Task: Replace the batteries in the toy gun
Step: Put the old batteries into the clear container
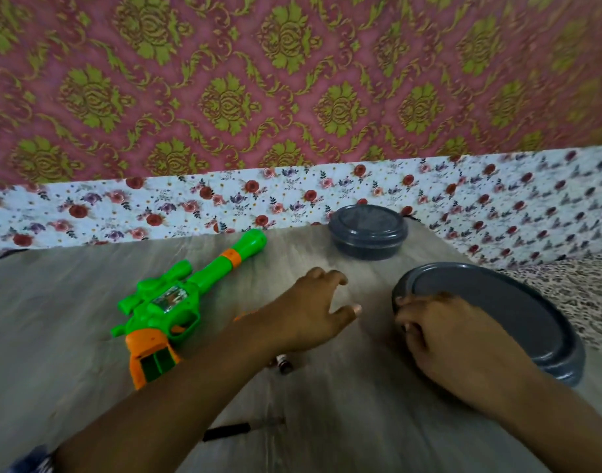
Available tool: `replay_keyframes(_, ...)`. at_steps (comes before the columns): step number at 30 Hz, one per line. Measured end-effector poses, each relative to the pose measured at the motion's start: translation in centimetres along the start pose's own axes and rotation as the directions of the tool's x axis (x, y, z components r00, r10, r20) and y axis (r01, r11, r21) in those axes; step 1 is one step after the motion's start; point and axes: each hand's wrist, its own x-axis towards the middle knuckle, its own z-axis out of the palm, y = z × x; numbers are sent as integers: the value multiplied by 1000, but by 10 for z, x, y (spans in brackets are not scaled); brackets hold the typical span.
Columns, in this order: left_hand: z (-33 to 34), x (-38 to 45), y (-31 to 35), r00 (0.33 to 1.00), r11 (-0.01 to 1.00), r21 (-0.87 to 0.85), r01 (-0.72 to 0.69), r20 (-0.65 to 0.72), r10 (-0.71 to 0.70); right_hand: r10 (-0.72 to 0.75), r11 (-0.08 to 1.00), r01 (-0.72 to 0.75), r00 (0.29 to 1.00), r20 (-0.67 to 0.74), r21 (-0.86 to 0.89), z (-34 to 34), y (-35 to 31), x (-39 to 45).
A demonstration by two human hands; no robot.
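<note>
Fingers (328,278) of the left hand (306,312) are spread and loosely bent, grasping nothing, poised above the pale wood-grain tabletop (71,302). Fingers of the right hand (463,343) curl at the near rim of the shallow round grey plastic dish (504,302); whether they grip the rim or a small item cannot be told.

Behind the left forearm lie small dark cylindrical batteries (283,364), partly hidden. A slim black-handled screwdriver (238,431) rests nearer the viewer. The green and orange plastic toy gun (177,302) lies on its side at left, untouched, its grip end showing an open-looking green recess. A round lidded grey plastic container (368,232) stands at the far edge.

Judged progress: compartment apparently opened; fitting cells and closing remain.
</note>
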Motion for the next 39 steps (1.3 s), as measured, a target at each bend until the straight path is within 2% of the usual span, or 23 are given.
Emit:
replay_keyframes(4, 0, 45, -2, 999, 997, 64, 42, 22, -44, -52, 990, 51, 999, 1, 129, -24, 16, 44)
replay_keyframes(6, -4, 68, -3, 998, 993, 97, 68, 5, -68, -100, 978, 87, 993, 55, 188, -28, 24, 81)
replay_keyframes(9, -9, 102, -11, 998, 998, 30, 62, -18, -61, -35, 990, 8, 981, 191, 143, -11, 37, 142)
replay_keyframes(12, -9, 133, -22, 996, 997, 7, 79, -34, -78, 27, 995, -45, 982, 188, 88, 11, 49, 183)
replay_keyframes(17, 1, 160, -38, 997, 976, 203, 73, 4, -75, 117, 990, -130, 970, 214, 46, 32, 55, 208)
replay_keyframes(27, -8, 141, -45, 999, 929, 367, 45, -23, -39, 45, 999, -48, 982, 182, 11, 23, 43, 186)
replay_keyframes(35, -13, 78, -36, 998, 910, 414, 39, -62, -15, -57, 982, 23, 983, 176, 189, 7, 23, 141)
replay_keyframes(39, -9, 37, -28, 992, 908, 405, 108, -109, -69, -70, 954, 0, 972, 222, 300, 0, 16, 133)
